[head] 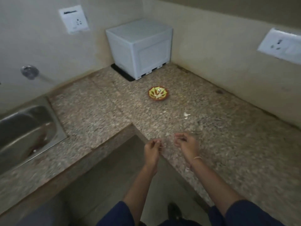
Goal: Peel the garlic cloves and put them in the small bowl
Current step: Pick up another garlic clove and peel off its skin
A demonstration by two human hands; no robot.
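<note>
Small round bowl (158,93), yellow-green pattern with a brown rim, stands at frame centre on the speckled granite counter (97,111). A white garlic scrap (186,114) lies on the counter lower right of the bowl, apart from it. Left hand (152,150) and right hand (187,145) hover at lower centre over the counter edge, fingers curled. Blur prevents telling whether either grasps anything. White box appliance (140,48) stands at upper centre.

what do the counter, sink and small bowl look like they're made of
Counter: speckled stone, likely granite, dull grainy surface. Sink: stainless steel by its grey brushed sheen. Bowl: probably glazed ceramic, painted yellow-green with a brown rim; too small to be sure.
</note>
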